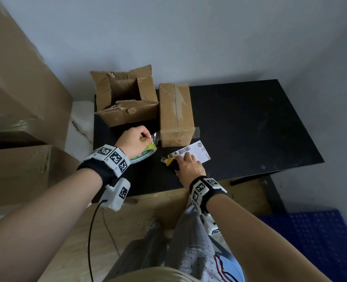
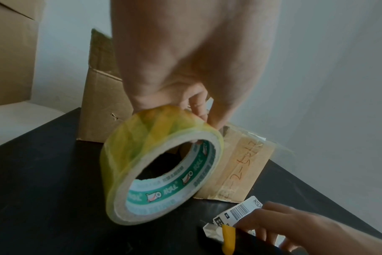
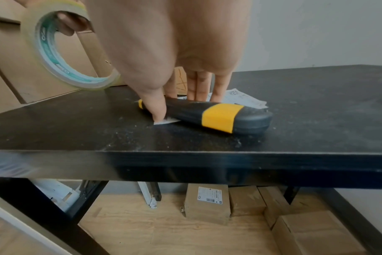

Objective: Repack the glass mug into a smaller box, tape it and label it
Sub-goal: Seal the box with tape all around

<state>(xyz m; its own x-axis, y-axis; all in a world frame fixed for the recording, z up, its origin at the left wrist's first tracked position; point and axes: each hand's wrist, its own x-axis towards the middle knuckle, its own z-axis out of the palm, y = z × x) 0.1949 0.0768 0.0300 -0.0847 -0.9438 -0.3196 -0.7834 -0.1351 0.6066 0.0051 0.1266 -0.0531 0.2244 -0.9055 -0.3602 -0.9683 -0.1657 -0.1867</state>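
On the black table [image 1: 250, 129] stands a small closed cardboard box [image 1: 175, 110] with clear tape along its top; handwriting shows on its end face [image 2: 240, 169]. My left hand [image 1: 146, 137] grips a yellowish tape roll [image 1: 148, 154] [image 2: 124, 155] just left of that box, a finger inside the core, and pinches the loose tape end. My right hand [image 1: 189, 161] reaches down over a black and yellow utility knife [image 3: 220, 117], thumb on its near side, fingers on its far side. The knife lies partly on a white barcode label [image 1: 197, 152]. No mug is in view.
A larger open cardboard box [image 1: 125, 110] with torn flaps stands behind the tape roll. Big cartons [image 1: 16, 78] are stacked at the left. A blue crate [image 1: 315, 241] sits on the floor at the right, and several small boxes [image 3: 207, 201] lie under the table.
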